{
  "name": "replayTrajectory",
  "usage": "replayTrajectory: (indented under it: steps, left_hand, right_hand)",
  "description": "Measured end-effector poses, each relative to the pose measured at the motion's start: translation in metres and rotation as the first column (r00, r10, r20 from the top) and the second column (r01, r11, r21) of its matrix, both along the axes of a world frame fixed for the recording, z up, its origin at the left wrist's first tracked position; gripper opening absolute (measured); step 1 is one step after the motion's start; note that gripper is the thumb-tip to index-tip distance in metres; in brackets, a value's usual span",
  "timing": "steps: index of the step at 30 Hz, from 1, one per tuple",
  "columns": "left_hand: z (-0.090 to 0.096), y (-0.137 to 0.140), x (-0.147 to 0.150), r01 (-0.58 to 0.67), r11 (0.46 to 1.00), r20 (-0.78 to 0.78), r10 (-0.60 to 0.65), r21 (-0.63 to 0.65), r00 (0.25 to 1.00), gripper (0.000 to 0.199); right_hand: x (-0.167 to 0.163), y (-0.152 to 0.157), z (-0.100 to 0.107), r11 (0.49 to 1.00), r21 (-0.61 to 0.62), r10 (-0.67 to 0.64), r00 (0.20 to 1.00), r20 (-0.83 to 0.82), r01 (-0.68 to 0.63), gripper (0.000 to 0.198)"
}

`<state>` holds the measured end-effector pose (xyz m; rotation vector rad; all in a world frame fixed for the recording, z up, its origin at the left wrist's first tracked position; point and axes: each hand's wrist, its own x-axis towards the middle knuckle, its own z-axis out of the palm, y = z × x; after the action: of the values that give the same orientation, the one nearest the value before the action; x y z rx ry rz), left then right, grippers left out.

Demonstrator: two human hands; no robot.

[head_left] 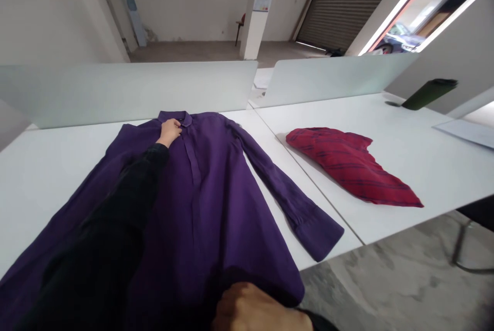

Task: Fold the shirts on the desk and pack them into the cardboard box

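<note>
The purple shirt (212,181) spreads from lower left to centre, beneath the left hand (170,132), whose bent fingers touch it by the collar (187,119). The right hand (262,310), bottom centre, curls over its lower end; I cannot tell whether either grips cloth. Red striped cloth (347,163) lies right of centre.

Red cloth (343,161), green object (428,95) on white table (420,145); slatted shutter (355,1) beyond divider (332,83).
</note>
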<state>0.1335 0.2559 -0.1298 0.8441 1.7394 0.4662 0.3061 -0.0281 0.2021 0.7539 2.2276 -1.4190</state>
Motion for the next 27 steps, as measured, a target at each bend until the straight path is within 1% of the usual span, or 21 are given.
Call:
replayTrajectory:
  steps: [2, 3, 4, 5, 6, 7, 8, 10, 12, 13, 15, 16, 17, 19, 21, 23, 25, 27]
  left_hand:
    - [-0.001, -0.002, -0.004, 0.007, 1.000, 0.001, -0.007, 0.007, 1.000, 0.030]
    - [-0.002, -0.003, -0.006, 0.009, 1.000, 0.004, -0.009, 0.010, 1.000, 0.034]
    - [-0.002, -0.004, -0.008, 0.010, 1.000, 0.009, -0.010, 0.011, 1.000, 0.037]
    - [-0.003, -0.005, -0.009, 0.010, 1.000, 0.014, -0.010, 0.012, 1.000, 0.040]
    - [-0.003, -0.007, -0.010, 0.010, 1.000, 0.019, -0.010, 0.012, 1.000, 0.043]
    - [-0.004, -0.008, -0.011, 0.007, 1.000, 0.019, -0.008, 0.012, 1.000, 0.047]
    - [-0.005, -0.010, -0.011, 0.003, 1.000, 0.015, -0.003, 0.011, 1.000, 0.051]
    - [-0.006, -0.014, -0.011, -0.011, 1.000, -0.005, 0.011, 0.012, 1.000, 0.059]
    - [-0.008, -0.019, -0.010, -0.028, 0.999, -0.033, 0.029, 0.017, 0.999, 0.067]
    - [-0.009, -0.021, -0.009, -0.035, 0.999, -0.047, 0.036, 0.024, 0.998, 0.069]
    - [-0.012, -0.026, -0.009, -0.034, 0.999, -0.066, 0.036, 0.042, 0.997, 0.071]
    - [-0.014, -0.028, -0.009, -0.024, 0.998, -0.071, 0.027, 0.053, 0.997, 0.070]
    - [-0.016, -0.029, -0.010, -0.007, 0.998, -0.072, 0.012, 0.062, 0.997, 0.067]
    - [-0.020, -0.029, -0.014, 0.046, 0.996, -0.066, -0.041, 0.075, 0.997, 0.058]
    - [-0.024, -0.025, -0.021, 0.119, 0.989, -0.062, -0.114, 0.085, 0.992, 0.045]
    - [-0.026, -0.019, -0.029, 0.198, 0.975, -0.085, -0.190, 0.105, 0.978, 0.033]
    - [-0.027, -0.013, -0.037, 0.279, 0.950, -0.143, -0.260, 0.139, 0.955, 0.029]
    - [-0.026, -0.009, -0.042, 0.370, 0.912, -0.211, -0.331, 0.180, 0.920, 0.030]
  right_hand:
    - [0.008, 0.041, 0.009, 0.999, -0.015, 0.035, 0.999, -0.034, -0.035, 0.012]
    - [0.012, 0.067, 0.009, 0.999, -0.013, 0.050, 0.997, -0.050, -0.051, 0.013]
    - [0.015, 0.094, 0.003, 0.998, -0.010, 0.063, 0.997, -0.042, -0.063, 0.012]
    - [0.016, 0.123, -0.008, 0.999, -0.008, 0.048, 0.998, -0.043, -0.048, 0.012]
    - [0.016, 0.153, -0.025, 1.000, 0.012, 0.018, 0.999, -0.039, -0.018, 0.015]
    - [0.014, 0.183, -0.047, 0.999, 0.051, -0.008, 1.000, -0.025, 0.010, 0.017]
    - [0.009, 0.211, -0.073, 0.993, 0.109, -0.043, 0.999, -0.001, 0.043, 0.019]
    - [-0.004, 0.261, -0.132, 0.962, 0.247, -0.136, 0.989, 0.058, 0.118, 0.020]
    - [-0.022, 0.299, -0.192, 0.918, 0.365, -0.208, 0.972, 0.106, 0.157, 0.024]
    - [-0.032, 0.312, -0.219, 0.903, 0.402, -0.211, 0.972, 0.104, 0.153, 0.028]
    - [-0.049, 0.330, -0.263, 0.895, 0.437, -0.154, 0.981, 0.121, 0.087, 0.033]
    - [-0.056, 0.335, -0.281, 0.898, 0.438, -0.113, 0.984, 0.139, 0.042, 0.035]
    - [-0.062, 0.339, -0.295, 0.902, 0.432, -0.077, 0.984, 0.161, 0.000, 0.035]
    - [-0.068, 0.343, -0.315, 0.908, 0.415, -0.037, 0.979, 0.202, -0.052, 0.033]
    - [-0.068, 0.345, -0.327, 0.912, 0.406, -0.034, 0.975, 0.222, -0.061, 0.027]
    - [-0.065, 0.348, -0.333, 0.915, 0.397, -0.031, 0.971, 0.235, -0.067, 0.021]
    - [-0.061, 0.352, -0.336, 0.921, 0.383, -0.024, 0.970, 0.242, -0.073, 0.016]
    - [-0.059, 0.356, -0.337, 0.927, 0.365, -0.015, 0.969, 0.248, -0.079, 0.013]
